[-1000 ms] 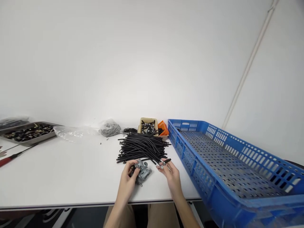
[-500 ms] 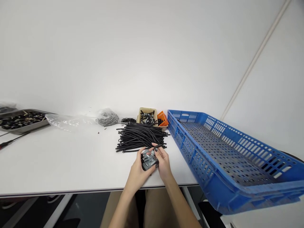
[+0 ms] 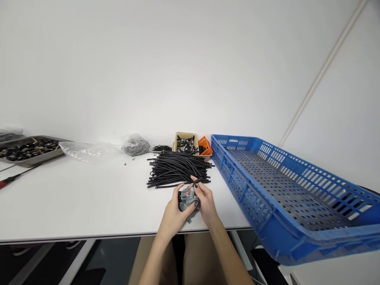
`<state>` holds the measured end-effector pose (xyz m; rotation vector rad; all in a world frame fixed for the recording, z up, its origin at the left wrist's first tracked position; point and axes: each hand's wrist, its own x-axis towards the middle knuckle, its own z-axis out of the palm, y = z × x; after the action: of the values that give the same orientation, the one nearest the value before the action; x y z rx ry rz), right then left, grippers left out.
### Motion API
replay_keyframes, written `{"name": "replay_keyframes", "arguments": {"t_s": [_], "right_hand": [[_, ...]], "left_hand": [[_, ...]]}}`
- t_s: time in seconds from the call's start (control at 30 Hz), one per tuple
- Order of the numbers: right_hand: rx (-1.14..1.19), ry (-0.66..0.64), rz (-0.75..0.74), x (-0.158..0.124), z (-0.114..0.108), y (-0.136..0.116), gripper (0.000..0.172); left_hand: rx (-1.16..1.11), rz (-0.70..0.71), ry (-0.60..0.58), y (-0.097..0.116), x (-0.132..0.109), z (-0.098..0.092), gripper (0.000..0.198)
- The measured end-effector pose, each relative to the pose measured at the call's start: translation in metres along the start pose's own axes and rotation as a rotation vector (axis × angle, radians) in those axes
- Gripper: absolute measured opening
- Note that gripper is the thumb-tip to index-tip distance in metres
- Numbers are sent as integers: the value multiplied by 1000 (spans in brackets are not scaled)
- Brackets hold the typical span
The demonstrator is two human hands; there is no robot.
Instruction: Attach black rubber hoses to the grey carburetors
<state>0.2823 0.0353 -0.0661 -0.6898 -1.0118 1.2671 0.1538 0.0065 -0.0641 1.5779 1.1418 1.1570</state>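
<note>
A grey metal carburetor (image 3: 184, 201) is held just above the front edge of the table. My left hand (image 3: 173, 213) wraps round its left side, thumb across the front. At its upper right, my right hand (image 3: 205, 202) pinches a black rubber hose (image 3: 198, 181) between thumb and fingers, close to the metal body. Whether the hose touches the carburetor is hidden by the fingers. Right behind the hands lies a pile of black hoses (image 3: 178, 168) on the white table (image 3: 89, 198).
A large blue crate (image 3: 261, 202) stands on the right. Behind the hoses are a cream bin (image 3: 178, 136) of small metal parts and an orange basket (image 3: 209, 147). Clear bags (image 3: 135, 145), a metal tray (image 3: 32, 159) of dark parts and a red-handled tool (image 3: 7, 181) lie leftward.
The carburetor has been turned in my left hand, so its lower part now shows below the thumb. My right hand keeps its pinch on the hose. The view has shifted slightly.
</note>
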Motion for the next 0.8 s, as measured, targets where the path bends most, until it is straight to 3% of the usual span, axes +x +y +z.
{"name": "replay_keyframes", "arguments": {"t_s": [0.33, 0.8], "right_hand": [[-17, 15, 6, -2, 1, -1, 50], [22, 13, 18, -4, 0, -2, 41]], "left_hand": [[9, -24, -10, 16, -5, -2, 61], [-8, 7, -8, -4, 0, 0, 61]]}}
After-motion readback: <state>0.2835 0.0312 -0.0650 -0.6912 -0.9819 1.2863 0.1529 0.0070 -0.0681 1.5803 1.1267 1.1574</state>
